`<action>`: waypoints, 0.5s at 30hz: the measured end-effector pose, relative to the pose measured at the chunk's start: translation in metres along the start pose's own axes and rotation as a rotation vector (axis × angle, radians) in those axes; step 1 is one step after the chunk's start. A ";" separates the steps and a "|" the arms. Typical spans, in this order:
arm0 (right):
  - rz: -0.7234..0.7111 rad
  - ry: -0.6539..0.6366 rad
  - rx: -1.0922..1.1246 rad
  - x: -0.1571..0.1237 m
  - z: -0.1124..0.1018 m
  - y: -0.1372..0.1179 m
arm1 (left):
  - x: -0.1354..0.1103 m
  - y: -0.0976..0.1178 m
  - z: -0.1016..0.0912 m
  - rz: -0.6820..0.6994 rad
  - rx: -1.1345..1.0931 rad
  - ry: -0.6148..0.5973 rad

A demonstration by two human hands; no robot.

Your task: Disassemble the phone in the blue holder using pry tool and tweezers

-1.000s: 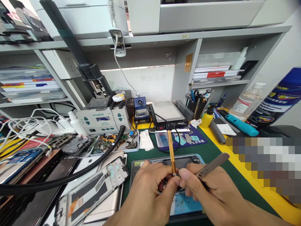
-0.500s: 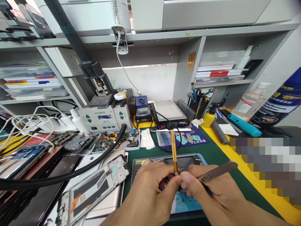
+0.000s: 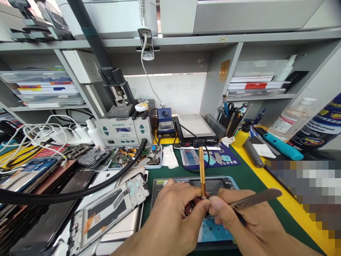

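Note:
In the head view, my left hand [image 3: 177,215] is closed, with its thumb and fingers pinched round the lower end of a slim gold-handled tool [image 3: 202,169] that stands nearly upright. The tool's tip is hidden by my fingers. My right hand [image 3: 239,217] is closed close beside it, thumb against the left fingertips. A flat grey metal pry blade [image 3: 258,199] with small holes juts from this hand to the upper right. Under both hands lies an opened phone [image 3: 213,183] with a dark panel and blue film [image 3: 213,231], on a black perforated mat [image 3: 157,183].
On the left are stacked phones and a bare phone frame [image 3: 112,209], crossed by a thick black hose [image 3: 87,195]. Behind stand a hot-air station [image 3: 124,131], a tray of circuit boards [image 3: 161,161] and a heating plate [image 3: 195,124]. Bottles and a teal-handled tool [image 3: 282,144] are at right.
The camera view has turned slightly left, so the whole scene sits further right. Both hands keep the same grip on their tools, and the pry blade lies a little flatter.

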State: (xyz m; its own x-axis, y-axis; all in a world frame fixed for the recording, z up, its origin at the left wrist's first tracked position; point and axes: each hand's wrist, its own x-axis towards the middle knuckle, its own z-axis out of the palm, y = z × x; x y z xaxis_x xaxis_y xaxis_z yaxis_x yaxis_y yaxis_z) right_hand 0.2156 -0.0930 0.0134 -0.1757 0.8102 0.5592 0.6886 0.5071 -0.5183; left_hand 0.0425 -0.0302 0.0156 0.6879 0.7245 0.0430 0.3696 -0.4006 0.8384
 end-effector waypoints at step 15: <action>0.006 -0.030 0.007 -0.008 0.003 0.006 | 0.000 0.004 -0.002 -0.016 -0.024 0.017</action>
State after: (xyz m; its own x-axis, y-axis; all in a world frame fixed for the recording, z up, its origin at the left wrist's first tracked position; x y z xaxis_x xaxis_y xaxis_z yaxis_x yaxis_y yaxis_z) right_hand 0.2189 -0.0955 0.0041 -0.1928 0.8217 0.5363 0.6851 0.5040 -0.5259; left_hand 0.0427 -0.0310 0.0202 0.6713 0.7402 0.0390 0.3650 -0.3758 0.8518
